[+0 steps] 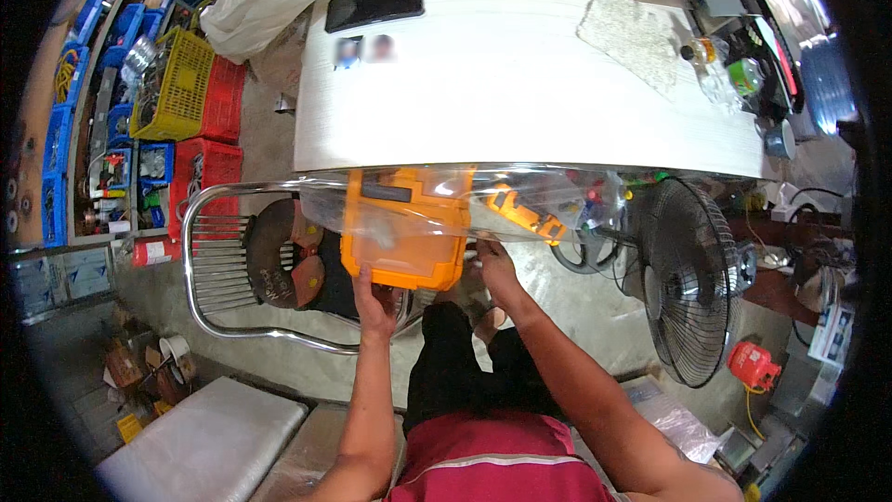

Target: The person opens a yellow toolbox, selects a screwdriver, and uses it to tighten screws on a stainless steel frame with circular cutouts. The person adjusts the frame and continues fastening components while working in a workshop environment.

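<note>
An orange plastic case (405, 256) with raised edges and a dark slot near its top is at the table's front edge. Clear plastic film (321, 207), like a bag, covers its upper part and stretches to the right. A smaller orange plastic frame (525, 215) shows through the film. My left hand (374, 305) grips the case's lower left edge, thumb on the face and the other fingers hidden behind. By the right edge of the case, my right hand (497, 274) has its fingers curled on the film.
The white table (520, 112) bears a black phone (374, 6). A chrome-framed chair (200, 288) stands on the left, a black fan (688, 281) on the right. Crates, including a yellow one (172, 84), line the left side. A red gas canister (753, 367) sits far right.
</note>
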Action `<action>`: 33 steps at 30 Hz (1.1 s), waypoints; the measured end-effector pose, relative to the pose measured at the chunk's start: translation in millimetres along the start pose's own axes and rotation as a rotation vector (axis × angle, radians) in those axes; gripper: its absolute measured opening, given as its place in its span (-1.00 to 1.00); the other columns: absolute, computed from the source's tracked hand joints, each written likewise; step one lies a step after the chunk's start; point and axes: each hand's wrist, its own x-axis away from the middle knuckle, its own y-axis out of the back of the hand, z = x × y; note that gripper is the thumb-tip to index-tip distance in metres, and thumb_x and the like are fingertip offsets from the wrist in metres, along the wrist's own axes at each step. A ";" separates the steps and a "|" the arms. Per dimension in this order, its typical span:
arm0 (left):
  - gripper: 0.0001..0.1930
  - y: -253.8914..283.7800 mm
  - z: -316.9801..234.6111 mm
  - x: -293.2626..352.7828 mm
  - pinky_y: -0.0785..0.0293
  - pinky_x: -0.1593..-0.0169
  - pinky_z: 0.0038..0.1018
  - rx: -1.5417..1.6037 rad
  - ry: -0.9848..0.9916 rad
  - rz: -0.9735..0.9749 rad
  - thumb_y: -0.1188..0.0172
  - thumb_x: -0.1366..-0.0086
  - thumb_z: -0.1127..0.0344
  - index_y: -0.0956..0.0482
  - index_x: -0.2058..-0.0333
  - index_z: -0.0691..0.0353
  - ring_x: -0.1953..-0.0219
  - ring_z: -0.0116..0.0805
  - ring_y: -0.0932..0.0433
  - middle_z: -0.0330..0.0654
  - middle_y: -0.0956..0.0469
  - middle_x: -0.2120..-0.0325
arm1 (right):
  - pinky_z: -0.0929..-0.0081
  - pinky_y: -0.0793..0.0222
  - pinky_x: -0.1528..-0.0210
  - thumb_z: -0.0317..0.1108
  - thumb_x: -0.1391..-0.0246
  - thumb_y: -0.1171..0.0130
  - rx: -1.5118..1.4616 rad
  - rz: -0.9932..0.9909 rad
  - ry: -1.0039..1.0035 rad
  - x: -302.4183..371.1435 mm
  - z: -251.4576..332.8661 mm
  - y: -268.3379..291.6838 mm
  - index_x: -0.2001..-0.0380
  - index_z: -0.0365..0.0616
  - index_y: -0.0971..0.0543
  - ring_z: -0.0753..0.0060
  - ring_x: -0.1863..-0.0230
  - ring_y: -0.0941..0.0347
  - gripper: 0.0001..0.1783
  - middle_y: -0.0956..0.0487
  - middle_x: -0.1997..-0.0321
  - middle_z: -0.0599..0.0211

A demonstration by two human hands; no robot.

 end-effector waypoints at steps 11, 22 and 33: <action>-0.57 -49.7 -102.5 -95.5 -0.53 0.12 -0.43 -0.698 0.006 0.109 -0.42 -0.29 0.22 -0.55 -0.03 0.30 0.13 -0.42 -0.56 -0.24 -0.59 0.13 | 0.34 -0.40 -0.12 -0.02 -0.46 -0.03 -0.236 -0.299 0.290 -94.3 -29.8 -27.8 -0.03 -0.16 -0.47 0.32 -0.05 -0.41 -0.60 -0.50 -0.03 0.29; -0.45 8.6 -66.0 -10.1 -0.55 0.05 -0.39 -0.737 -0.032 0.217 -0.44 -0.24 0.19 -0.45 -0.07 0.39 0.11 -0.33 -0.58 -0.11 -0.57 0.10 | 0.12 -0.49 0.03 -0.13 -0.44 0.04 0.383 -0.063 0.451 -29.0 -44.5 1.0 0.07 -0.31 -0.58 0.08 0.19 -0.58 -0.59 -0.64 0.24 0.10; -0.50 94.6 -72.3 265.6 -0.57 0.05 -0.36 -0.478 0.141 -0.289 -0.31 -0.32 0.24 -0.41 -0.10 0.43 0.12 -0.28 -0.59 -0.08 -0.56 0.08 | 0.29 -0.47 -0.08 0.41 -0.34 0.14 0.347 0.277 -0.216 169.4 -69.3 -21.5 0.15 -0.34 -0.70 0.10 0.02 -0.65 -0.11 -0.72 0.14 -0.04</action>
